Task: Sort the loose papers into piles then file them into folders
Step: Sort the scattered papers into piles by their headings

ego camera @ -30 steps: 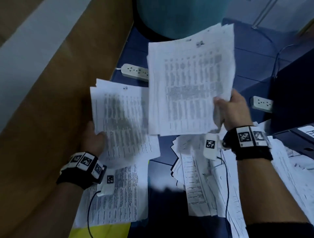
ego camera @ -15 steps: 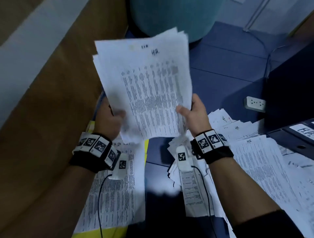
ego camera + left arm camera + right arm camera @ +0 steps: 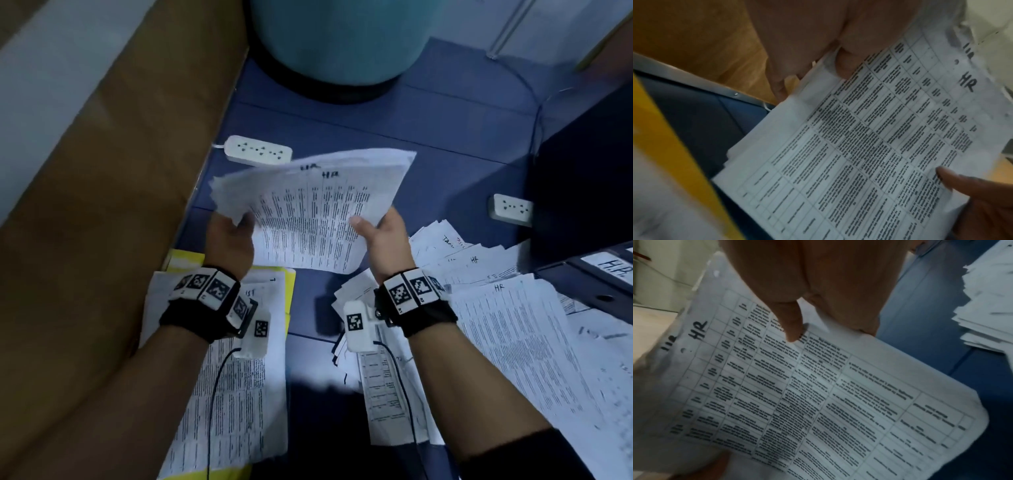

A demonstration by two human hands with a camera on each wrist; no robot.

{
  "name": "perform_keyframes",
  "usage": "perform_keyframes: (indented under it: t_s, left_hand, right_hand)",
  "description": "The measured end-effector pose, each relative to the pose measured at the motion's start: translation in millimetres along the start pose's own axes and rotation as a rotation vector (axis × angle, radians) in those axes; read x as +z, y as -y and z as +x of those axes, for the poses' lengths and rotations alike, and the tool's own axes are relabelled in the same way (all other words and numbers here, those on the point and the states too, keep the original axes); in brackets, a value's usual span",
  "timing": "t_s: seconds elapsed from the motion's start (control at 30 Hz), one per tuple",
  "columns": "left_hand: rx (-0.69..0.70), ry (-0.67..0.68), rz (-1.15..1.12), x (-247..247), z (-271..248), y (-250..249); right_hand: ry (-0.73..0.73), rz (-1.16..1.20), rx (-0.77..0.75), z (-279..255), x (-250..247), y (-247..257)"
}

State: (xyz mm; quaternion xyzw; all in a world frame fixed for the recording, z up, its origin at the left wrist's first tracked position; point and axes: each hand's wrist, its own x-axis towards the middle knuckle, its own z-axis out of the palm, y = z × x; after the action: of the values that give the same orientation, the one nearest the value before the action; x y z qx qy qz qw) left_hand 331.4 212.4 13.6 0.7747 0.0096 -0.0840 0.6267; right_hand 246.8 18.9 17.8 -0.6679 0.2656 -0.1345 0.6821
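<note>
Held stack (image 3: pixel 315 212) above floor (image 3: pixel 428 144); folder pile (image 3: pixel 239 394) left, loose papers (image 3: pixel 513 325) right, binder (image 3: pixel 599 274) far right.

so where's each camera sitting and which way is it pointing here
Head: worn on the head, looking forward and down at the paper stack, left hand, right hand and forearms.
Left wrist: looks along the left hand's thumb onto the HR sheet.
Right wrist: looks along the right hand's thumb onto the same sheet.
All three share that stack.

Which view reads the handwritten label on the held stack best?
Left wrist: "HR" is large and sharp on the stack. Right wrist shows it too, slightly softer. Head view shows it small, with both hands, left hand and right hand, gripping the stack.
</note>
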Motion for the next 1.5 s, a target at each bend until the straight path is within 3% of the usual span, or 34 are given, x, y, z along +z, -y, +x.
perform_keyframes:
  t_s: [0.13, 0.33, 0.4, 0.5, 0.57, 0.73, 0.87, 1.03, 1.23, 1.5]
  left_hand:
    - [0.076, -0.050, 0.011, -4.9, 5.3, -3.2]
    - [0.038, 0.019, 0.148, 8.5, 2.3, 31.4]
    - [0.075, -0.009, 0.122, 11.8, 8.9, 28.0]
    - [0.079, -0.062, 0.115, 12.6, 20.6, 17.0]
    - [0.046, -0.047, 0.150, 11.7, 24.8, 18.6]
    - [-0.125, 0.094, 0.380, 8.9, 24.4, 47.6]
    - [-0.172, 0.141, 0.392, 5.2, 19.9, 59.1]
    - [-0.175, 0.116, 0.389, -2.7, 8.1, 59.0]
    - [-0.080, 0.131, 0.370, 1.6, -26.3, 41.8]
    - [0.037, 0.376, 0.367, 53.6, -102.5, 11.7]
  right_hand:
    - [-0.006, 0.080, -0.069, 2.6, -6.2, 2.8]
    - [0.121, -0.440, 0.119, -1.0, -5.2, -37.7]
    - [0.071, -0.413, 0.116, 3.4, -3.4, -37.0]
    - [-0.009, -0.172, 0.102, 8.6, -3.5, -31.9]
    - [-0.046, -0.139, 0.137, 12.6, -5.0, -35.3]
    - [-0.114, -0.322, 0.274, 29.2, 0.8, -54.5]
    - [-0.064, -0.534, 0.416, 38.1, 8.8, -65.9]
    - [-0.003, -0.645, 0.412, 38.5, 4.3, -63.5]
    - [0.148, -0.854, 0.255, 9.7, -31.2, -43.3]
    - [0.110, -0.712, 0.298, -66.5, -127.3, -35.5]
